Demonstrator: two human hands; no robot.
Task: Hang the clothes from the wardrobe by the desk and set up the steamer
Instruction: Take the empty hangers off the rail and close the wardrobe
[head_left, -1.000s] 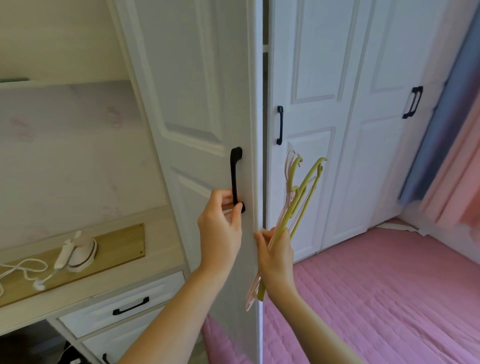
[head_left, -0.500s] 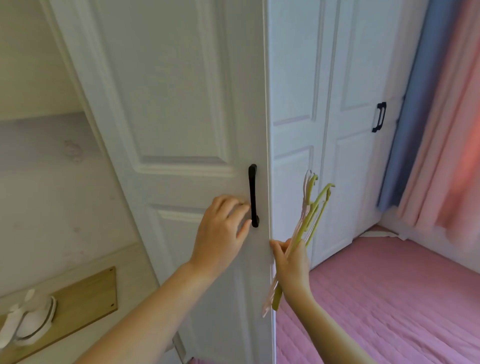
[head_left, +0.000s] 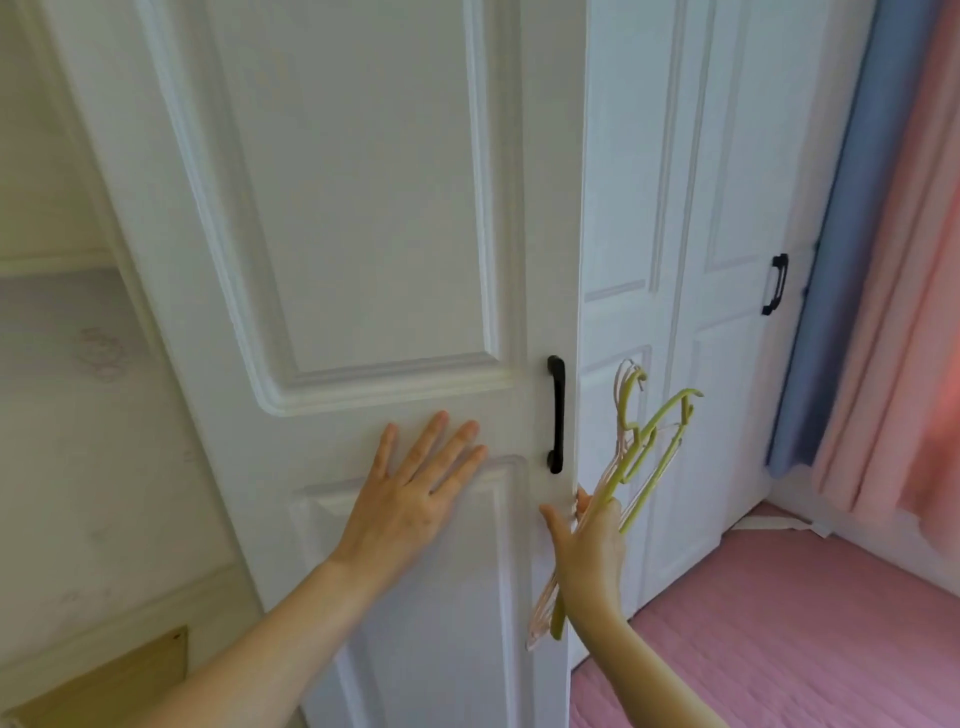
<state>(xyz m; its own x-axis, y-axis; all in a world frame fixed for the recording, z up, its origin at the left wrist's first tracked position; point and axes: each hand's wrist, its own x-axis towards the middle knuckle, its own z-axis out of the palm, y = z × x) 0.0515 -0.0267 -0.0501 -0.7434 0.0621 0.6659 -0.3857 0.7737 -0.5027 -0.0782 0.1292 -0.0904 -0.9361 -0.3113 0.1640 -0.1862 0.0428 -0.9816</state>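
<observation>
No text, label, brand, number or sign can be read anywhere in this view.

One head-worn view only; it faces forward and slightly down, close up against a white door; both forearms enter from the lower edge; bed at lower right.

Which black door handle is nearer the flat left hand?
The long black handle on the near door, just right of the left hand; the other handle sits on a far door by the blue curtain.
</observation>
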